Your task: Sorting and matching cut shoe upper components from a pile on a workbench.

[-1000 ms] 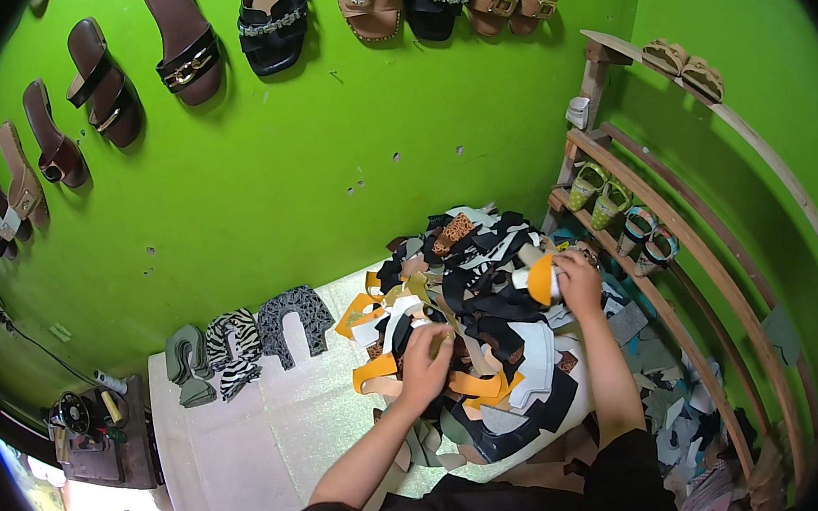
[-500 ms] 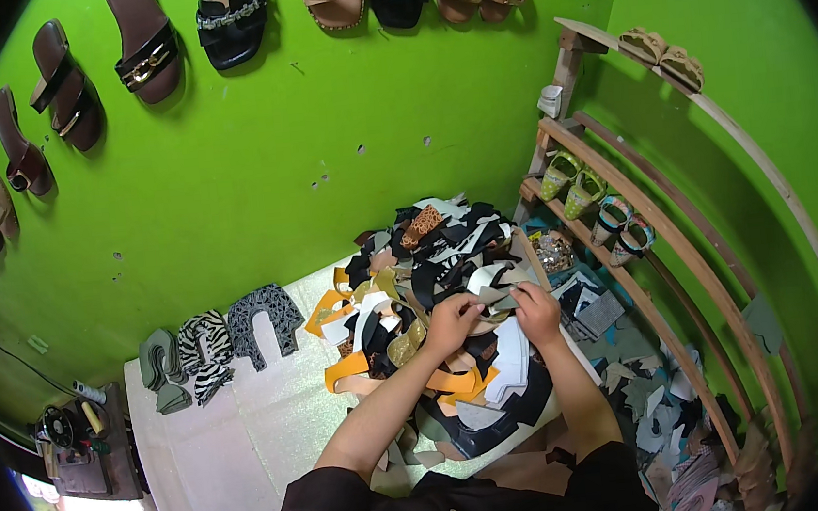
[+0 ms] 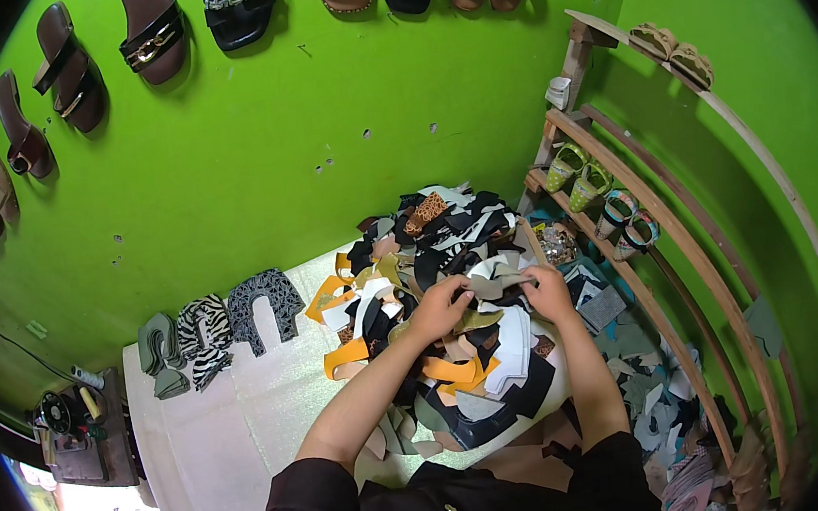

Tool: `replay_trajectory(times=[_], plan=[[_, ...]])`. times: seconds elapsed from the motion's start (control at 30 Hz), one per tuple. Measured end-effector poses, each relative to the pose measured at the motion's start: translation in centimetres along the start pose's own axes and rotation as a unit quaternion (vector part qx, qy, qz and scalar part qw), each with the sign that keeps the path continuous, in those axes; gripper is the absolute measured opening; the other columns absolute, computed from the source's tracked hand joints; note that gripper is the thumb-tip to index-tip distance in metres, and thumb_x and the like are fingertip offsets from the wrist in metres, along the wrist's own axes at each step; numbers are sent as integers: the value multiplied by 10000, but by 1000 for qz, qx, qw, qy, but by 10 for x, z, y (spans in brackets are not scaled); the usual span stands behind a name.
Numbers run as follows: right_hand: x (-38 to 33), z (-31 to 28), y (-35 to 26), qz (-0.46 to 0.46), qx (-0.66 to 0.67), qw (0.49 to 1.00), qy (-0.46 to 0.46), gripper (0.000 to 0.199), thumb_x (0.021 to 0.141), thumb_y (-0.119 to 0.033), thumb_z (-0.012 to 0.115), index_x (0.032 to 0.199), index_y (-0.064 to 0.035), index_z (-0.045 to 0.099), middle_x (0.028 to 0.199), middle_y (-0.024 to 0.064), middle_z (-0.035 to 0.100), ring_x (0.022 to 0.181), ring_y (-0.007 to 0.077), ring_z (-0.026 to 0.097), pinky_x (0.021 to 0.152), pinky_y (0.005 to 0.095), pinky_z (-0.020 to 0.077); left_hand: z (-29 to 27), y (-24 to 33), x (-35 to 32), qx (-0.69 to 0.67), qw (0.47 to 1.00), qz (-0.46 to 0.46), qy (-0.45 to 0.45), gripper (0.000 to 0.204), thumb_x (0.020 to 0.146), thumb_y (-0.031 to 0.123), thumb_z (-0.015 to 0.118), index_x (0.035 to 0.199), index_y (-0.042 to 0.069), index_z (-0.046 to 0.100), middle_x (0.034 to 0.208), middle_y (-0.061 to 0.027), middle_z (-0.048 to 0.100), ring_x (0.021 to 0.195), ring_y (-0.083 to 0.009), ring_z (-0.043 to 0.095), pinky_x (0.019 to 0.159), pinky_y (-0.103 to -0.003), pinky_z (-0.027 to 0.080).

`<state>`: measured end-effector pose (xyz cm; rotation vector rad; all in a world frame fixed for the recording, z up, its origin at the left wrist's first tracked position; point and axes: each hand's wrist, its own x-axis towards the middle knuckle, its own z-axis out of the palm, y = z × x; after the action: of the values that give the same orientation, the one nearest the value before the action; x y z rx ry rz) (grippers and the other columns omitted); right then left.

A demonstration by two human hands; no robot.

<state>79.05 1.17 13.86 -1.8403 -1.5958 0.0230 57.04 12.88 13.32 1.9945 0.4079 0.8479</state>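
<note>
Over a heap of cut material pieces (image 3: 402, 285) on the table, both my hands hold a curved grey cut piece (image 3: 497, 285) between them. My left hand (image 3: 441, 308) pinches its left end. At its right end, the fingers of my right hand (image 3: 548, 292) are closed on it. A white piece lies right at the grey one, and I cannot tell whether it is held too. Below my hands are stacked white pieces (image 3: 511, 349), an orange piece (image 3: 453, 368) and a large black piece (image 3: 510, 405).
Sorted stacks lie at the table's left: grey-green pieces (image 3: 158, 347), zebra-striped pieces (image 3: 204, 332) and black-and-grey patterned pieces (image 3: 266, 310). A wooden rack (image 3: 657, 200) with shoes stands to the right, above scattered scraps (image 3: 640, 391). Sandals (image 3: 242, 12) hang on the green wall.
My hands have moved slightly apart, spreading the grey piece so that more of it shows. The whole view has shifted a little.
</note>
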Motion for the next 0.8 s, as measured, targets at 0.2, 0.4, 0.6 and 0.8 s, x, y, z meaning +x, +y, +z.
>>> replay_trajectory(times=[0.2,0.4,0.6,0.8], plan=[[21,-11,19,154,286,940,104,97,800,54,545,866,-16,535,779,32,589,749,99,556,669,244,434,-8,3,11,-35,998,-47,37,158,854,98,547,975,-1,567,839,-145,606,755,-237,586,703,-313,456],[50,-37,-15,144,417,880,176,107,819,3,582,911,-26,535,864,39,607,819,98,568,760,221,429,-14,6,35,-226,970,-51,70,185,917,115,495,1050,-5,542,882,-21,597,773,-95,544,739,-239,444],[52,-53,-90,115,464,871,114,123,843,-44,580,951,-27,521,862,34,606,795,82,559,753,214,427,-47,66,27,-363,930,-58,27,339,895,174,552,1184,26,455,1001,-24,551,926,-114,527,857,-259,412],[-3,23,-163,125,475,870,39,122,842,-56,608,913,-19,515,806,15,566,768,49,522,654,189,421,-79,88,-66,-352,925,-142,-18,1255,640,87,804,1387,297,-183,1406,-145,268,1139,-263,471,858,-420,461]])
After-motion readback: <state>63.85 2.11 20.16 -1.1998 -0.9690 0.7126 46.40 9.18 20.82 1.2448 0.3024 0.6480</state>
